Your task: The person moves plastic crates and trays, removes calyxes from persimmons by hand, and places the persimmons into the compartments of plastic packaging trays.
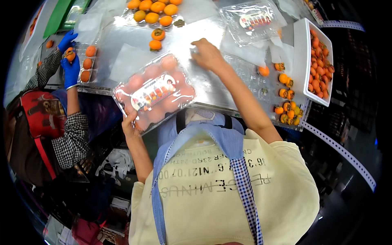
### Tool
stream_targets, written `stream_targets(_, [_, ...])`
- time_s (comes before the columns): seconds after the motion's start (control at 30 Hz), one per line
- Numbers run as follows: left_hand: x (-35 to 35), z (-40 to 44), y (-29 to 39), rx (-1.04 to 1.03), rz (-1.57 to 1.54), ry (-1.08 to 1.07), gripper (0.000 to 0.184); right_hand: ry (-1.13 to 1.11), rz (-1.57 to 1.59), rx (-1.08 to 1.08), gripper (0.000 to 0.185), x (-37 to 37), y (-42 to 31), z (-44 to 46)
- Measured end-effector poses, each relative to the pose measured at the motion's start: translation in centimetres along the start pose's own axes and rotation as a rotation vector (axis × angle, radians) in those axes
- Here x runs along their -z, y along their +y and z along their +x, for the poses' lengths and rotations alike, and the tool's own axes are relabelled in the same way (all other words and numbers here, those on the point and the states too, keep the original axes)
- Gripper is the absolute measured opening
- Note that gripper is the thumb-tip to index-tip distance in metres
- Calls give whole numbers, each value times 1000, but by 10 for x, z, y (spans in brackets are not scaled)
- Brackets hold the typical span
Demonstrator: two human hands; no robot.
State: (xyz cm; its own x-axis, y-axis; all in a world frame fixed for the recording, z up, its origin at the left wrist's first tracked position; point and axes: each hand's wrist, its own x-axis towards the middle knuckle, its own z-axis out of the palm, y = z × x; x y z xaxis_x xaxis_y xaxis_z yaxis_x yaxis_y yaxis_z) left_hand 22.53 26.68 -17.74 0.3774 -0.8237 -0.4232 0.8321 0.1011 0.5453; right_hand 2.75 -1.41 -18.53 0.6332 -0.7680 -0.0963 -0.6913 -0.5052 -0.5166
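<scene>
My left hand (130,123) grips the near left corner of a clear plastic fruit pack (153,92). The pack is closed and tilted over the table's front edge, with round orange-pink fruit inside and a printed label on top. Over the metal table (206,87), my right hand (207,55) reaches forward with its fingers apart and nothing visible in them. Two loose persimmons (157,39) lie to the left of that hand. Beyond them, more persimmons (152,18) sit in a tray. A labelled clear lid or pack (253,22) rests at the far right.
On the left, a co-worker's blue-gloved hands (69,67) hold a persimmon beside a clear tray (94,61) with several fruits. At right stand a white box (301,61) full of orange fruit and a group of persimmons (290,112) near the table corner.
</scene>
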Motion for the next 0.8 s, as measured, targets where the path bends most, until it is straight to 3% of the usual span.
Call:
stream_targets(0.1, [3, 36, -11, 83, 120, -37, 61, 107, 165, -132, 29, 21, 49, -10])
stream_targets(0.17, [-20, 58, -24, 141, 151, -28, 58, 177, 333, -98, 30, 45, 51, -26])
stream_targets(0.23, [-43, 75, -34, 226, 76, -183, 56, 168, 410, -97, 31, 61, 40, -47])
stream_targets(0.33, [-44, 90, -47, 236, 96, -182, 53, 62, 407, -71, 41, 53, 29, -71])
stream_targets(0.43, [-44, 89, -47, 322, -17, -81, 53, -58, 118, -40, 54, 42, 23, -81])
stream_targets(0.47, [-45, 87, -45, 342, -51, -45, 52, -142, 188, -49, 69, 43, 17, -81])
stream_targets(0.6, [-53, 85, -37, 299, -74, 42, 49, -47, 168, 137, 88, 36, 0, -79])
stream_targets(0.7, [-45, 89, -33, 323, -83, 77, 46, -25, 120, 379, 81, 29, -10, -75])
stream_targets(0.8, [-45, 88, -31, 290, -49, 90, 44, -25, 36, 344, 79, 18, -10, -74])
